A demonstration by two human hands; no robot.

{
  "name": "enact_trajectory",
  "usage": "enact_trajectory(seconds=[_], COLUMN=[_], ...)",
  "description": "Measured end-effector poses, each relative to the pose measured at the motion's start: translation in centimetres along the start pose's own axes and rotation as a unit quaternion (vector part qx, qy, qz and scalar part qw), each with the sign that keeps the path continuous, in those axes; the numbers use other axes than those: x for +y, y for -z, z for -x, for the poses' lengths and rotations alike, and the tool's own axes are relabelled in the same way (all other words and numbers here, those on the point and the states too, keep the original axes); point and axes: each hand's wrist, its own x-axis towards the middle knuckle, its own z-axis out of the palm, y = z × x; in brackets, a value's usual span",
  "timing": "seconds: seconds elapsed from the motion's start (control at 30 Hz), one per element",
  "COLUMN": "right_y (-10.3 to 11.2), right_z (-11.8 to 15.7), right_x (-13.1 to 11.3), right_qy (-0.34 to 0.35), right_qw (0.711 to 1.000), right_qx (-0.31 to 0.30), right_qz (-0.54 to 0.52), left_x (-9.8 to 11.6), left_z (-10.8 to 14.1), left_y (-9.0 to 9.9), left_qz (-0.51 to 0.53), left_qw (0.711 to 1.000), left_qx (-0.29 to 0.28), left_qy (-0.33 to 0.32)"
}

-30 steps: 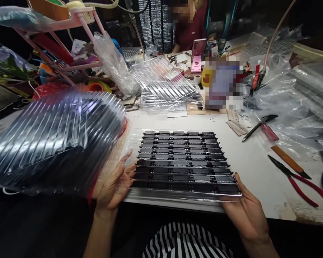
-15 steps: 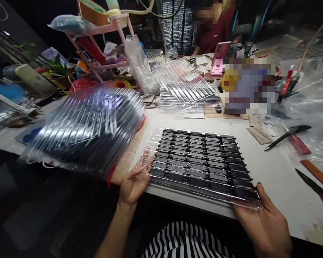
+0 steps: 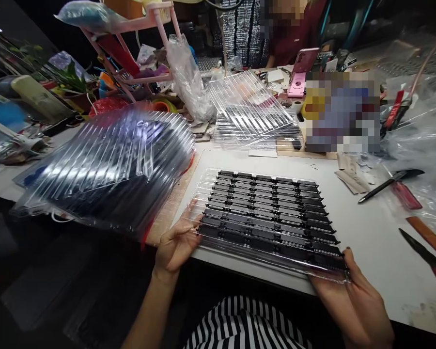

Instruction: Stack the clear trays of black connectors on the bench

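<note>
The clear, ribbed plastic tray (image 3: 276,261) of black, comb-edged parts (image 3: 263,225) lies over the near side of the white worktop (image 3: 218,160) — from here I can't tell whether they touch. My left hand (image 3: 174,247) has its grip closed on the left edge; my right hand (image 3: 359,295) pinches the near right corner. I judge it light, bendy, slick — best held level by opposite edges.

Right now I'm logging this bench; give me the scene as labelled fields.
Left hand: holds clear tray near its front left corner
Right hand: holds its front right corner
Tray contents: rows of black parts
Left of tray: pile of ribbed clear plastic
Right of tray: red-handled pliers, partly out of frame
Beyond tray: person in dark red top
</note>
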Motion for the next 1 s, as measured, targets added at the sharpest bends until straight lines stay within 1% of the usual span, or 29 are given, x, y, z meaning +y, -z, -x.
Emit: enact_trajectory(seconds=[0.17, 0.27, 0.47, 0.53, 0.7, 0.9, 1.0], right_y=[0.3, 0.1, -0.2, -0.2, -0.3, -0.2, -0.3], right_z=[-0.3, -0.3, 0.0, -0.1, -0.2, -0.4, -0.5], right_x=[0.0, 0.3, 1.4, 1.6, 1.4, 1.3, 1.2], right_qy=[-0.015, -0.007, 0.071, 0.084, 0.088, 0.088, 0.081], right_qw=[0.999, 0.999, 0.994, 0.992, 0.99, 0.991, 0.989], right_qx=[-0.028, -0.043, -0.075, -0.09, -0.113, -0.103, -0.121], right_qz=[-0.01, -0.027, -0.022, -0.014, 0.0, -0.008, -0.022], left_x=[0.0, 0.0, -0.2, -0.2, -0.4, -0.3, -0.3], left_z=[0.0, -0.1, -0.3, -0.4, -0.7, -0.8, -0.8], left_y=[0.1, -0.1, -0.5, -0.5, -0.3, -0.5, -0.6], left_qz=[0.015, 0.014, 0.015, 0.023, 0.034, 0.039, 0.038], left_qw=[1.0, 1.0, 1.0, 0.999, 0.999, 0.999, 0.999], left_qx=[0.02, 0.026, 0.024, 0.027, 0.015, 0.022, 0.015], left_qy=[-0.005, -0.011, -0.011, -0.013, -0.011, -0.014, -0.019])
